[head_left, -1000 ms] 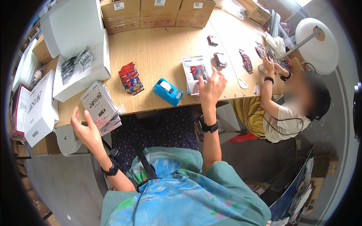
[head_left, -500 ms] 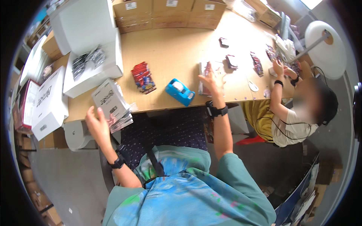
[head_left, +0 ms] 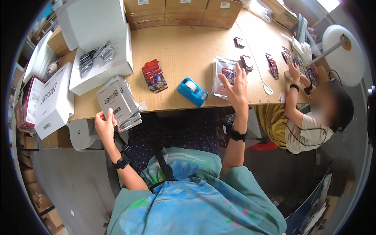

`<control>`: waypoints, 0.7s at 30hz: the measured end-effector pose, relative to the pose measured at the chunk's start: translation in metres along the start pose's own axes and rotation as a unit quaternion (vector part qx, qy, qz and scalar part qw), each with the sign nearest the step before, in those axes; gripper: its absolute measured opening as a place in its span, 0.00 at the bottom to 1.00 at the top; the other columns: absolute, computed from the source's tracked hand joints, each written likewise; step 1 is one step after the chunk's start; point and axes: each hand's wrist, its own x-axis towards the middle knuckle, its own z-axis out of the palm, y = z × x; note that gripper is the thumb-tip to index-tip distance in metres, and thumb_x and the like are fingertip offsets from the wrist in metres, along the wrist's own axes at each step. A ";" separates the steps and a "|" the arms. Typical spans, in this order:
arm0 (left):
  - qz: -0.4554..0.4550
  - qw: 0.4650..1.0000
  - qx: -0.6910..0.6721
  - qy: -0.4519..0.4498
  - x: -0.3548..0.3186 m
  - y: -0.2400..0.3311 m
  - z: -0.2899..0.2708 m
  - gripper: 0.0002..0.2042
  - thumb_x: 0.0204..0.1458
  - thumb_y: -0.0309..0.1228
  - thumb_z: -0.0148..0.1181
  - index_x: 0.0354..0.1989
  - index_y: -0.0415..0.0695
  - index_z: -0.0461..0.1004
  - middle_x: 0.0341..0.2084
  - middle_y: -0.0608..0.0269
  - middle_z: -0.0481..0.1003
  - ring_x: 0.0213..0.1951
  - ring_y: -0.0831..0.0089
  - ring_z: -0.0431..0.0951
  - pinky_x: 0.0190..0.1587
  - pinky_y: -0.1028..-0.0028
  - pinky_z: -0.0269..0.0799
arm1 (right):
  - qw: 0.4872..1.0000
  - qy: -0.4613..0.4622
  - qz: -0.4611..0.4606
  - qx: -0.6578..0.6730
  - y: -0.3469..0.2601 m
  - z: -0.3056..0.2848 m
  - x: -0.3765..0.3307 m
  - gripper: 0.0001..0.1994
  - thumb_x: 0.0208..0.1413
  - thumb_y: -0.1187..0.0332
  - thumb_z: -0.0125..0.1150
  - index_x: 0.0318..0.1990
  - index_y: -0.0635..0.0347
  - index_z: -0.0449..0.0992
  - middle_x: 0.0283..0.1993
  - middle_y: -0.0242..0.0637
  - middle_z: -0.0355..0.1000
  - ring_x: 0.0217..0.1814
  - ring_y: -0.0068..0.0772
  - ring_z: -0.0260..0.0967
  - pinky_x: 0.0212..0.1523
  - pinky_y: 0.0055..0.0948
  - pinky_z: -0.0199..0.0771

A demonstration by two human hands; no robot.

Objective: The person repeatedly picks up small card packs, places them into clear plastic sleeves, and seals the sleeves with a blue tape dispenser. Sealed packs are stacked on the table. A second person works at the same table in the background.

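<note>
Silvery packets (head_left: 117,102) are what we've got in our left hand (head_left: 104,125) right now, a whole fanned stack of them, fingers wrapped around the lower end so the stack hangs over the near edge of the wooden table (head_left: 184,51). Our right hand (head_left: 236,88) is up over the table's front edge with the fingers spread wide, not gripping anything, hovering just above a flat pile of clear sleeves (head_left: 223,76) with a colourful card on top. Can't really tell whether the fingertips touch that pile or just float over it.

Between our two hands sits a blue tape dispenser (head_left: 192,91), and a bit further back a small heap of red packs (head_left: 154,75). Off to the left there's an open white box (head_left: 102,58) with more dark wrapped packets inside, and another white box (head_left: 53,100) beside it. Brown cartons (head_left: 184,11) line the far edge. A second person (head_left: 309,117) sits at the right end of the table, hands on their own cards.
</note>
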 end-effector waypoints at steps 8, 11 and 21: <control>0.064 0.984 -0.167 0.022 -0.029 0.055 -0.015 0.16 0.69 0.31 0.54 0.58 0.34 0.65 0.52 0.54 0.73 0.51 0.71 0.74 0.57 0.70 0.69 | 0.997 0.064 -0.051 -0.012 -0.054 -0.004 -0.037 0.40 0.59 0.49 0.68 0.71 0.66 0.62 0.71 0.70 0.56 0.73 0.70 0.53 0.70 0.54 0.60; 0.050 0.960 -0.275 0.030 -0.040 0.065 -0.013 0.17 0.68 0.30 0.54 0.62 0.39 0.66 0.54 0.58 0.72 0.55 0.74 0.73 0.53 0.76 0.72 | 0.989 0.070 -0.125 0.040 -0.086 0.014 -0.056 0.30 0.57 0.61 0.71 0.64 0.64 0.70 0.68 0.63 0.63 0.69 0.66 0.61 0.68 0.52 0.64; 0.068 0.945 -0.321 -0.010 -0.068 0.085 0.022 0.16 0.64 0.27 0.57 0.60 0.41 0.70 0.39 0.72 0.72 0.39 0.87 0.70 0.38 0.87 0.65 | 0.995 -0.028 -0.100 -0.005 -0.157 0.155 -0.084 0.33 0.52 0.68 0.73 0.64 0.69 0.64 0.54 0.54 0.69 0.56 0.58 0.67 0.57 0.44 0.73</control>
